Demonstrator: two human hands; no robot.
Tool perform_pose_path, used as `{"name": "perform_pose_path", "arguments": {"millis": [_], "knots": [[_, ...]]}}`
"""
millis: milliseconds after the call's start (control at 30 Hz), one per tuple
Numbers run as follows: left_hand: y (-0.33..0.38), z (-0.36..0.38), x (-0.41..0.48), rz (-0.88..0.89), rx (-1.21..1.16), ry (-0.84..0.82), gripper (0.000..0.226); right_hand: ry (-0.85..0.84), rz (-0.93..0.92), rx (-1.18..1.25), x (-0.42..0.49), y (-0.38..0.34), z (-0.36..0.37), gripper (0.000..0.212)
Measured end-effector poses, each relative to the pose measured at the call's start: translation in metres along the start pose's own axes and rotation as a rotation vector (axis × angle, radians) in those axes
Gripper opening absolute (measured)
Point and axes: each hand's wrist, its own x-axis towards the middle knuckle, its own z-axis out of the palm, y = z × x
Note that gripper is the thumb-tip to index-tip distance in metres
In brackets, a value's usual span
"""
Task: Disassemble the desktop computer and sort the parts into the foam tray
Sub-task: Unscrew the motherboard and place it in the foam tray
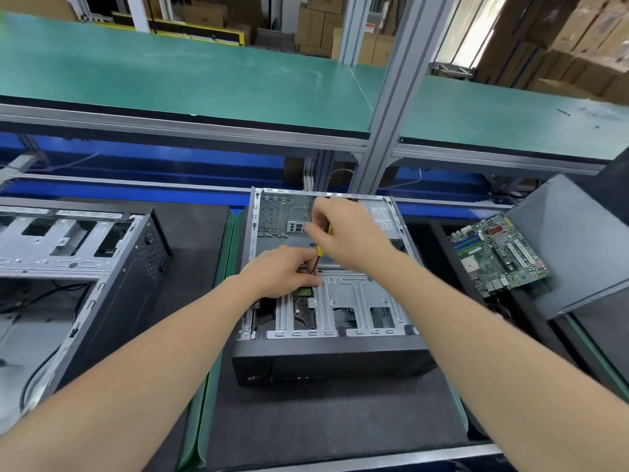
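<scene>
Desktop computer [326, 356], centre of the frame: lying on its side on the dark surface [323, 420], cover off and opening facing up, presumably giving access from above to the drive cage [357, 294]. Gripping the yellow handle of the screwdriver [319, 257] with the right hand [343, 233], fingers clenched round it just above centre, and pinching the red lower shaft with the left hand [282, 274], probably steadying the tip on a screw at the cage edge, tip itself hidden under the fingers. Motherboard [500, 257] already out, lying at the right of the frame just beside the grey side panel [578, 247].
</scene>
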Motion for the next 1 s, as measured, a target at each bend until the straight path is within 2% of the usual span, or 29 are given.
{"name": "perform_pose_path", "arguments": {"millis": [133, 167, 267, 333, 667, 867, 1000], "knots": [[0.0, 0.002, 0.0, -0.013, -0.024, 0.034, 0.029, 0.362, 0.419, 0.703, 0.003, -0.037, 0.031, 0.042], [0.001, 0.002, -0.002, -0.007, -0.025, 0.037, 0.029, 0.423, 0.477, 0.797, 0.007, -0.044, 0.037, 0.046], [0.003, -0.002, -0.005, 0.006, -0.039, 0.041, 0.032, 0.524, 0.51, 0.885, 0.013, -0.051, 0.042, 0.055], [0.002, -0.002, -0.003, 0.008, -0.023, 0.027, 0.033, 0.549, 0.48, 0.975, 0.013, -0.044, 0.043, 0.053], [-0.005, -0.003, -0.002, 0.038, 0.016, 0.0, 0.024, 0.148, 0.363, 1.407, 0.013, 0.001, 0.024, 0.045], [-0.007, -0.001, -0.002, 0.026, 0.068, -0.01, 0.029, -0.108, 0.182, 1.274, 0.021, -0.007, 0.028, 0.051], [-0.004, -0.002, -0.002, 0.024, 0.062, 0.003, 0.025, -0.143, 0.216, 1.273, 0.021, -0.009, 0.023, 0.053]]}}
